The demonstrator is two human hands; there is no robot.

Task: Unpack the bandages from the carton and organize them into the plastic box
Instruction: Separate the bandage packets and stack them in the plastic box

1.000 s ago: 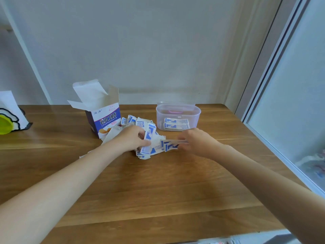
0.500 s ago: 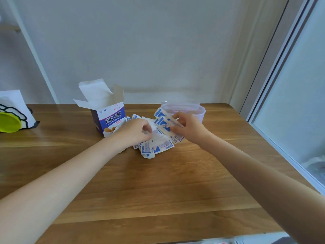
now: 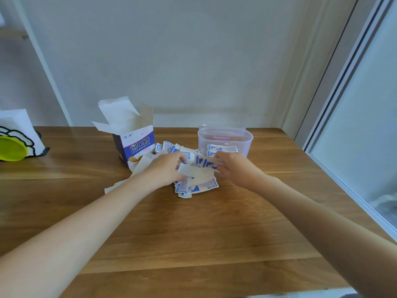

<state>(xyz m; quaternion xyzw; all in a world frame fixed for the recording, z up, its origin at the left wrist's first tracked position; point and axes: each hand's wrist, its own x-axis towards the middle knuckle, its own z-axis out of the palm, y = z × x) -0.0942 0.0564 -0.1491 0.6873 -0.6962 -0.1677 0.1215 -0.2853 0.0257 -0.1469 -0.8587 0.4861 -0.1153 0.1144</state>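
Reaching over a heap of bandages (image 3: 194, 186) on the wooden table (image 3: 193, 244), both hands work at the pile's top. The left hand (image 3: 164, 171) lies on the heap's left side with fingers curled, thumb and fingertips pinching the edge of a white wrapper (image 3: 193, 171). The right hand (image 3: 233, 167) has its fingers curled round the end of a blue-and-white strip (image 3: 205, 162), held just above the heap and touching the wrapper the left hand grips.

The carton (image 3: 137, 145) stands upright just left of the heap, its top flaps open, blue printed face toward the camera. The clear plastic box (image 3: 225, 139) sits just behind the right hand, lidless, with a few bandages lying flat inside against its front wall; something pink shows through its far side, too blurred to name. Loose bandages spread between carton and box.

At the table's far left edge sits a white paper bag (image 3: 19, 130) with a yellow-green round object (image 3: 11, 148) in front of it.
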